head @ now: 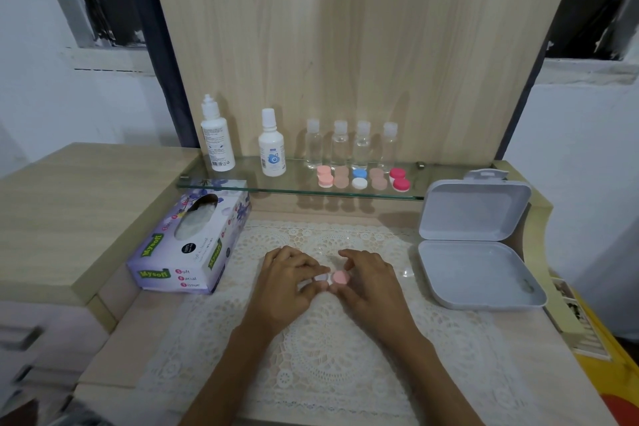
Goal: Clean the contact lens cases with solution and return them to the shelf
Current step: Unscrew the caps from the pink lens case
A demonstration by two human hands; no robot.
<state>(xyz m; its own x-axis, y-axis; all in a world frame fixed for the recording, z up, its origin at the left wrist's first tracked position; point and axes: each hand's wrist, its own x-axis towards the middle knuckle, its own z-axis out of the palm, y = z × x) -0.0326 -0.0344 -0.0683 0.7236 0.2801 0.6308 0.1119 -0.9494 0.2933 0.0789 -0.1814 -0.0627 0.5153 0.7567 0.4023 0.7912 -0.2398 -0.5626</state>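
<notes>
**A:** Nearest us, our forearms run off the bottom edge. What do we hold?

**B:** Our left hand point(287, 282) pinches the white end of 1 lens case point(322, 277), and our right hand point(366, 282) curls its fingers round the pink cap point(340, 277). Both are low over the lace mat point(311, 356). Our fingers cover much of the case, so we cannot tell whether the cap is screwed on or loose.

**A:** And to either side?

**B:** A tissue box point(186, 252) lies on our left. An open grey box point(477, 270) is on our right with its lid up. Something small and pale lies in its tray, too faint for us to name.

**A:** Farther back?

**B:** The glass shelf point(242, 180) carries 5 shelf cases point(359, 178) in a row near its front edge, with 4 clear bottles point(361, 143) behind them. We see 2 white solution bottles point(216, 138) to their left, but the labels are too blurred to read.
</notes>
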